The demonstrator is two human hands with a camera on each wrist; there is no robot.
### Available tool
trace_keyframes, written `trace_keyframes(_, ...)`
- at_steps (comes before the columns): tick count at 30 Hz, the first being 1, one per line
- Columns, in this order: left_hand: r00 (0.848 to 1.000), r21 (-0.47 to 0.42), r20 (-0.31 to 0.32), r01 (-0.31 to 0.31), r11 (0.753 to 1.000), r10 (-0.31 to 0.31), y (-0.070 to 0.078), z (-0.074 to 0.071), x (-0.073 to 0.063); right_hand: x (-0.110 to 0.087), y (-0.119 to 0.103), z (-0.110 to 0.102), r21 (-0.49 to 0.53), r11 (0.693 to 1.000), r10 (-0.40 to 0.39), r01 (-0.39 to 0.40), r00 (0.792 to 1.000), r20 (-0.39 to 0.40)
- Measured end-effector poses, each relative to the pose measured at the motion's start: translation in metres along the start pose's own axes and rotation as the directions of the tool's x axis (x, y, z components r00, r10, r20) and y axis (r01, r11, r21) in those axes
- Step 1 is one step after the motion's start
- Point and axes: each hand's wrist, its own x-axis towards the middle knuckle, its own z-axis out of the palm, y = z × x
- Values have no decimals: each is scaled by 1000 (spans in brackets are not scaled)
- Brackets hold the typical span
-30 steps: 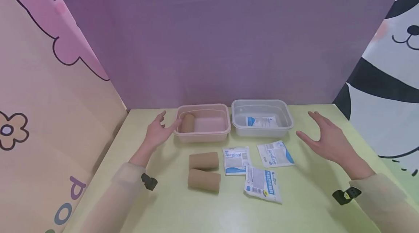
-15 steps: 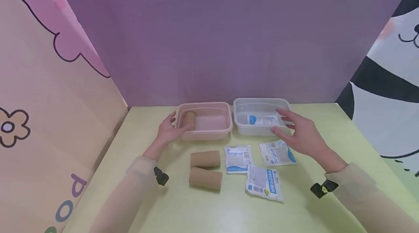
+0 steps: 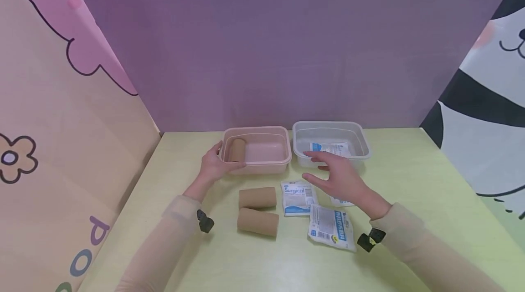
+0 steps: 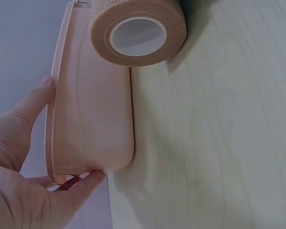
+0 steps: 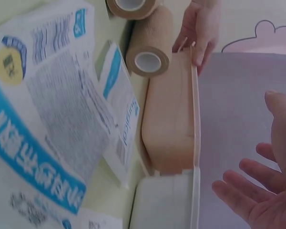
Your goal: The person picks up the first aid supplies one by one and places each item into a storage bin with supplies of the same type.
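My left hand [image 3: 215, 164] holds the left front corner of a pink plastic box [image 3: 266, 170], thumb at the rim and fingers against its end wall. Inside that box a tan bandage roll [image 3: 238, 150] leans at the left. My right hand [image 3: 344, 178], fingers spread and nothing in them, hovers before a clear plastic box [image 3: 328, 131] containing a white and blue packet [image 3: 333, 148]. Below it lie a "Surgical" packet [image 3: 298, 194], a second white packet [image 3: 331, 227] overlapping its corner, and a third packet [image 3: 339, 202], mostly hidden by the right hand.
Two more tan bandage rolls, a rear roll [image 3: 257, 197] and a front roll [image 3: 257, 222], lie side by side on the pale yellow table [image 3: 262, 264]. A purple panel [image 3: 262, 55] stands behind the boxes, and printed walls [image 3: 61, 146] flank the table.
My right hand has swept left from the table's right side, across the clear box's front. My left hand has moved right and taken hold of the pink box's corner.
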Motion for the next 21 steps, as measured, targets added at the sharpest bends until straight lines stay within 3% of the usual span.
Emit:
trace_keyframes(12, 1000, -27, -29, -12, 1000, 12, 4, 6, -2, 5, -14, 39, 68, 991, -124, 119, 990, 75)
trace_keyframes(21, 1000, -28, -26, -2, 1000, 2, 7, 5, -2, 9, -26, 73, 46, 977, -213, 209, 971, 109)
